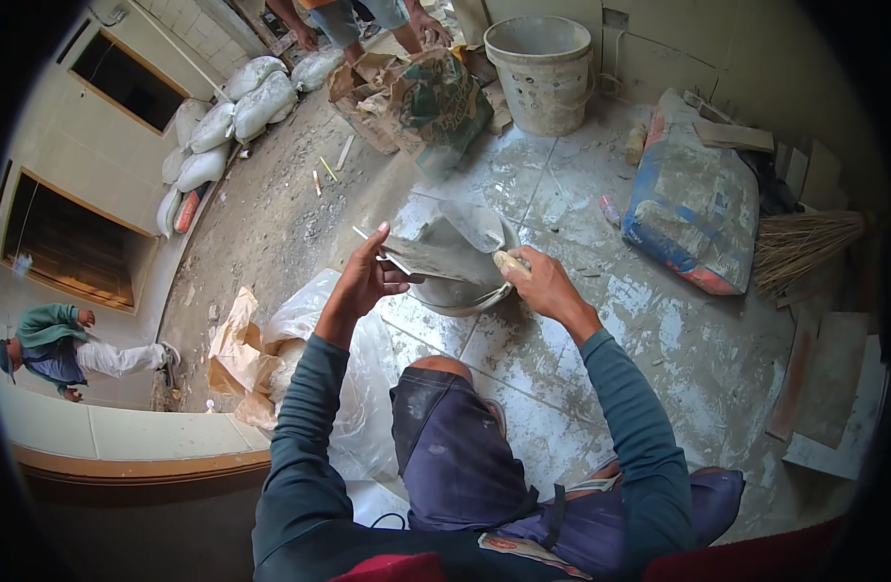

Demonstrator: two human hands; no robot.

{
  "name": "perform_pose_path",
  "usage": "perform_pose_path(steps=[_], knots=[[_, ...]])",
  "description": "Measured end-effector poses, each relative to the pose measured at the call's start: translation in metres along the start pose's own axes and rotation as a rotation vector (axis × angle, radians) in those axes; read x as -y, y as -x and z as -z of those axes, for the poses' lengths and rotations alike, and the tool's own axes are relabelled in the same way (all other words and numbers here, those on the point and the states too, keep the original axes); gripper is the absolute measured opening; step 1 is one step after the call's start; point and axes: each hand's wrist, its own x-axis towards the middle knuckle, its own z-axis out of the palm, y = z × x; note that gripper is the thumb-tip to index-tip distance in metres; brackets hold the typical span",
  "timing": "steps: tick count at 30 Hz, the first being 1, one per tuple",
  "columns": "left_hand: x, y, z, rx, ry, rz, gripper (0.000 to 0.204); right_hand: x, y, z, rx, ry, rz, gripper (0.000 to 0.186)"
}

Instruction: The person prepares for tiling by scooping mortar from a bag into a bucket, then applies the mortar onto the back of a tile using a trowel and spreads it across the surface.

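My left hand [363, 283] grips the left end of a flat, grey-smeared board or tile [426, 256], tilted over a round container [450, 301] on the floor. My right hand [547, 286] is closed round the pale, worn handle [513, 265] of a trowel at the container's right side. The trowel's blade [474, 225] is grey and partly hard to tell from the powder or mix behind it. A faint dusty haze hangs just beyond the container.
A co-worker's hand [428, 29] reaches toward torn paper sacks [426, 112], near a white bucket [536, 73]. Another person [67, 349] is at far left. A cement bag [688, 204], broom [804, 247] and boards [833, 378] lie right, crumpled plastic [348, 407] left, piled sacks [212, 126] upper left.
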Motion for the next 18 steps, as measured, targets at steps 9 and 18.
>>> perform_pose_path(steps=[9,18], knots=[[-0.006,-0.002,-0.027,-0.007,-0.070,0.066,0.082,0.028,-0.012,0.060,0.257,0.180,0.039,0.044],[0.006,0.024,0.012,-0.016,-0.172,0.103,0.076,0.087,-0.058,0.104,-0.622,0.024,0.487,0.024]])
